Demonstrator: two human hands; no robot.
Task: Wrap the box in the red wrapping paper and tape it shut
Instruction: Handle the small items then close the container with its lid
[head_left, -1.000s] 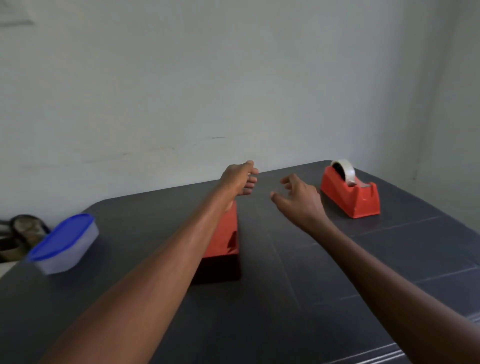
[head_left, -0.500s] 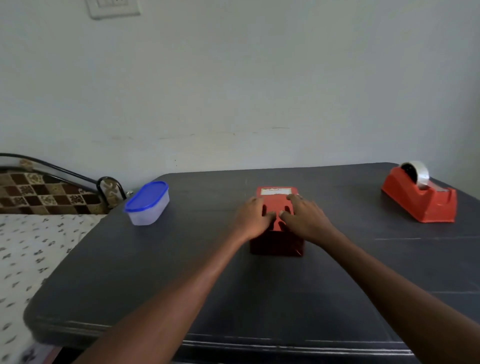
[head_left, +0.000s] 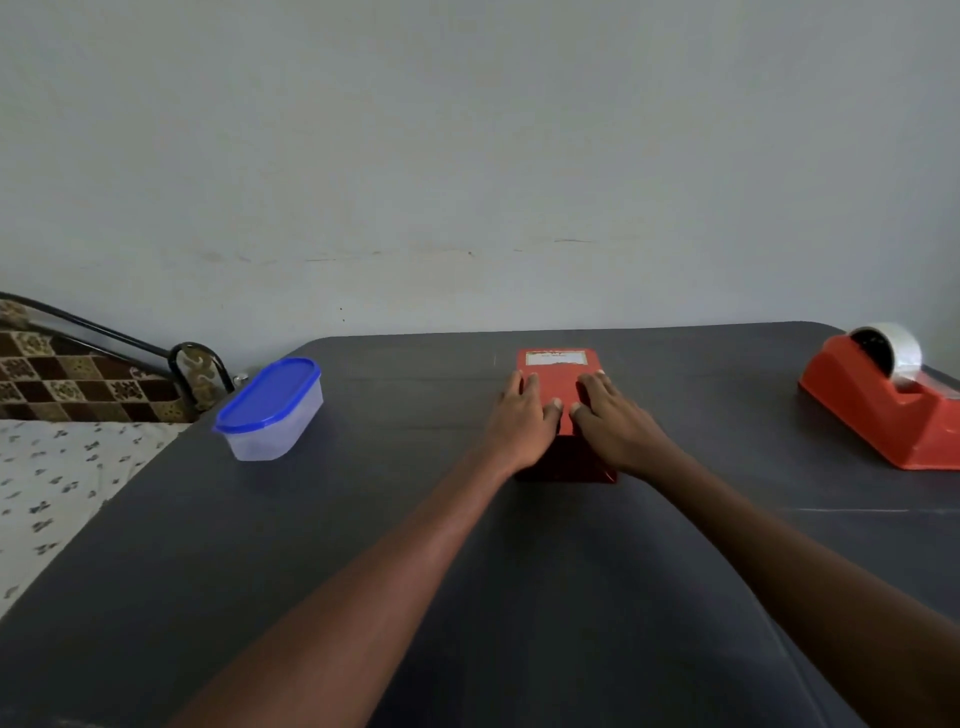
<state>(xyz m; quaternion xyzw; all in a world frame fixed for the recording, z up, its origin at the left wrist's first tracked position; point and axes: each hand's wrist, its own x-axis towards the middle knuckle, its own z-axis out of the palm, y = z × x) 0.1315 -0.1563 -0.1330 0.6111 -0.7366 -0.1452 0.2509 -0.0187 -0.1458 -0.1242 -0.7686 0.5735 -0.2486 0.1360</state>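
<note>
A box wrapped in red paper (head_left: 562, 382) lies in the middle of the dark table (head_left: 467, 545), with a pale strip across its far end. My left hand (head_left: 524, 421) rests flat on its left half, fingers straight. My right hand (head_left: 610, 423) presses flat on its right half, and the two thumbs nearly touch. The near part of the box is hidden under both hands. A red tape dispenser (head_left: 883, 410) carrying a clear tape roll (head_left: 896, 348) stands at the right edge of the table, well away from both hands.
A clear plastic container with a blue lid (head_left: 270, 408) sits at the table's far left corner. Beyond it is a bed with a patterned sheet (head_left: 57, 467) and a black metal frame (head_left: 197, 364). A plain wall runs behind the table.
Both hands came down from above the table onto the top of the red box and now lie flat on it. The view swung left and down, then moved closer.
</note>
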